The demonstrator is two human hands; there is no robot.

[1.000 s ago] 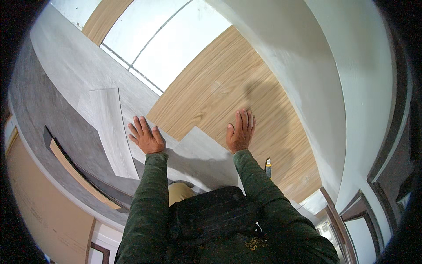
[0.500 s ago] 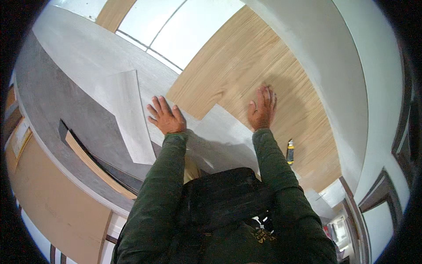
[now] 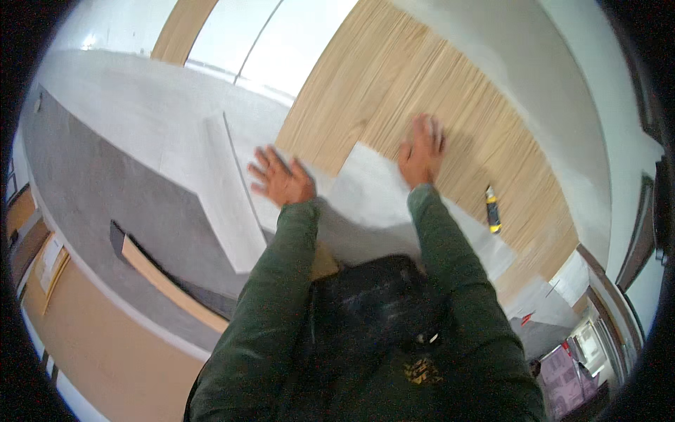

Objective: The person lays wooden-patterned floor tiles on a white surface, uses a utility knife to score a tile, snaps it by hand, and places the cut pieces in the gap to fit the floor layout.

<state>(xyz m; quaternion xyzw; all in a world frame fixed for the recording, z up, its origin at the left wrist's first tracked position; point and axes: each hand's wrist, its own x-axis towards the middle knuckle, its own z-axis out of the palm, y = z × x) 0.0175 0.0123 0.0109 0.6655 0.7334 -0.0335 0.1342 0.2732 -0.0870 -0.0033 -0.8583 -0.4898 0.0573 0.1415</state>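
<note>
My left hand (image 3: 283,181) has its fingers spread over the light grey floor surface, beside the edge of the wood-look floor planks (image 3: 337,77). Palm down, my right hand (image 3: 423,153) rests on those planks with its fingers stretched out, slightly blurred. Neither hand grips anything. Between the hands, a pale grey patch (image 3: 369,186) fills a notch in the planks. A yellow and black utility knife (image 3: 493,211) lies on the planks to the right of my right hand. Left of my left hand is a loose pale grey strip (image 3: 228,190).
A narrow wood-coloured strip (image 3: 172,283) and a dark piece lie on the dark grey floor (image 3: 112,169) at the left. Large white tiles (image 3: 295,42) border the planks at the far side. A pale curved wall (image 3: 569,105) rises at the right.
The view has turned and shifted a little, so floor and knife sit differently in the picture. My right hand appears slightly farther from the knife. Both hands keep their fingers extended.
</note>
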